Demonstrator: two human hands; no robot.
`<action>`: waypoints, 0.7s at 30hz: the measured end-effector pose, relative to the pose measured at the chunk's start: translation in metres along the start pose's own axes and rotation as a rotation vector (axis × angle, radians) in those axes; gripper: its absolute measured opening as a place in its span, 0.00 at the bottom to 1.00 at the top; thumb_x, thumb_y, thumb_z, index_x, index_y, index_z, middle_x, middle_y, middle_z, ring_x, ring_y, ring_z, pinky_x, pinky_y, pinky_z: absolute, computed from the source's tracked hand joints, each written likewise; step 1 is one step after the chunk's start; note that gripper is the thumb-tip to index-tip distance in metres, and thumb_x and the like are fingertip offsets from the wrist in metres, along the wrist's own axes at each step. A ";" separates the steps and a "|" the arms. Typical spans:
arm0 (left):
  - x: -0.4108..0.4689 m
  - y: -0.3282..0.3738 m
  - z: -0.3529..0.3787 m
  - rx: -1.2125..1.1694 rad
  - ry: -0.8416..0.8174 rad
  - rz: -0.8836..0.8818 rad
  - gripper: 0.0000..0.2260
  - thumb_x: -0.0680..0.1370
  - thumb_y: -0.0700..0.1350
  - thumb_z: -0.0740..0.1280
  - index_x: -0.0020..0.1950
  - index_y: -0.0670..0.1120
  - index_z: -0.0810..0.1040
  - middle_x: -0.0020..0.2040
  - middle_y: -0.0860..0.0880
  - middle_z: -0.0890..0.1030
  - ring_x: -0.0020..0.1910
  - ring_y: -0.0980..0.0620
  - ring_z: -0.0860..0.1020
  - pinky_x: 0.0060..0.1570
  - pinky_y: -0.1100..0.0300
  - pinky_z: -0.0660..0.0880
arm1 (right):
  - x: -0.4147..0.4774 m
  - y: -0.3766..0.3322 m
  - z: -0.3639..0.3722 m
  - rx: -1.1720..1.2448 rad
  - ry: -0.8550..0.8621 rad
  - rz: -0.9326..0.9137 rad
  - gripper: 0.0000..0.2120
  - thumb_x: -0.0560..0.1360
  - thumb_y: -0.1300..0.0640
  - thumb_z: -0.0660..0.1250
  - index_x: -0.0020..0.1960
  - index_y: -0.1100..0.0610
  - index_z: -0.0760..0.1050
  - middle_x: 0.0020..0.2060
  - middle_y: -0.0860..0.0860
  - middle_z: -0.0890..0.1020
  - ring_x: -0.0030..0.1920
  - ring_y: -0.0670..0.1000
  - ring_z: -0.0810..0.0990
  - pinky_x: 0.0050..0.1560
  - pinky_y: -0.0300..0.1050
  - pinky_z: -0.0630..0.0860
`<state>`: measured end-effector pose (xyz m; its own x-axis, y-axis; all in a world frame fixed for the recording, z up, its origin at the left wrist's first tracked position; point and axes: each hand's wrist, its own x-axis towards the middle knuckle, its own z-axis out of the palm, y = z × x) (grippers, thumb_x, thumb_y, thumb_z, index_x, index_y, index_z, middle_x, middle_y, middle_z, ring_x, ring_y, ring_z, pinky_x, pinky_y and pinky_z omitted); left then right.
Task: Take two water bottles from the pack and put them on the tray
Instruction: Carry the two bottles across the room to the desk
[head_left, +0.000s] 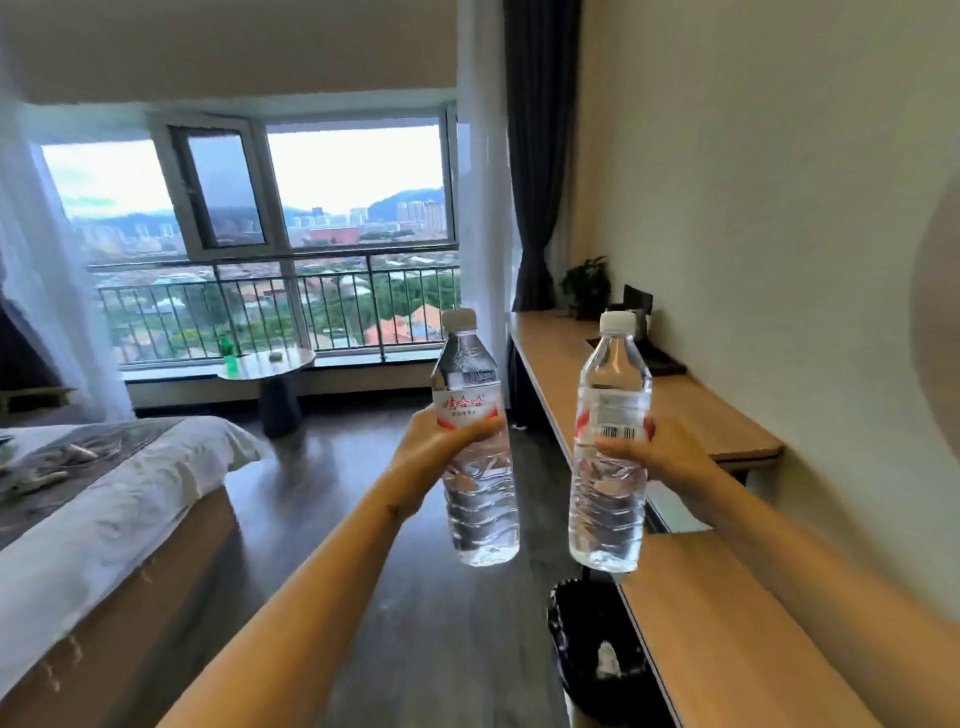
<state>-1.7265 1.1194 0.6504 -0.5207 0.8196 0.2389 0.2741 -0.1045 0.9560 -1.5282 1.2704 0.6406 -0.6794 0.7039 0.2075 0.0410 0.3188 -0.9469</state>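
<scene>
You've got 2 water bottles up in the air, 1 per hand, both upright with caps on top. Left hand (431, 457) has its fingers wrapped around the left bottle (475, 441) at the red-and-white label; right hand (670, 457) has its fingers wrapped around the right bottle (610, 447) at the barcode side of the label. The bottles are near each other but not touching, held out over the dark floor. The pack isn't in view. Grab step looks done, placement still to come. The long wooden bench (566, 358) runs along the wall on your right, so the right hand is the nearer 1. A dark flat thing (657, 361) sits far down the bench by the potted plant (587, 283); likely the tray, but too small to be sure. Keep the bottles' long axes vertical, carry forward and right, set them down base first.
</scene>
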 end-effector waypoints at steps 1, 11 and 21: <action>0.034 -0.014 0.002 -0.006 -0.002 0.007 0.12 0.65 0.50 0.73 0.45 0.48 0.79 0.35 0.54 0.85 0.36 0.58 0.83 0.34 0.70 0.76 | 0.032 0.012 -0.004 0.002 0.018 -0.008 0.06 0.65 0.56 0.74 0.40 0.48 0.79 0.38 0.46 0.85 0.38 0.45 0.84 0.36 0.35 0.78; 0.359 -0.111 -0.063 0.058 0.073 -0.034 0.14 0.68 0.48 0.74 0.50 0.44 0.80 0.42 0.47 0.84 0.42 0.50 0.83 0.47 0.58 0.78 | 0.404 0.078 0.028 0.035 -0.070 -0.033 0.07 0.67 0.56 0.72 0.42 0.47 0.77 0.40 0.47 0.84 0.43 0.49 0.83 0.42 0.44 0.77; 0.662 -0.201 -0.143 0.135 0.050 -0.042 0.14 0.70 0.48 0.72 0.52 0.43 0.79 0.45 0.44 0.83 0.44 0.47 0.82 0.51 0.54 0.78 | 0.698 0.159 0.092 0.001 -0.079 -0.120 0.18 0.63 0.57 0.75 0.51 0.52 0.75 0.46 0.54 0.83 0.46 0.52 0.83 0.47 0.45 0.78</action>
<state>-2.2418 1.6028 0.6409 -0.5729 0.7921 0.2104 0.3552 0.0086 0.9347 -2.0635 1.7539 0.6121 -0.7349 0.6084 0.2995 -0.0450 0.3969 -0.9167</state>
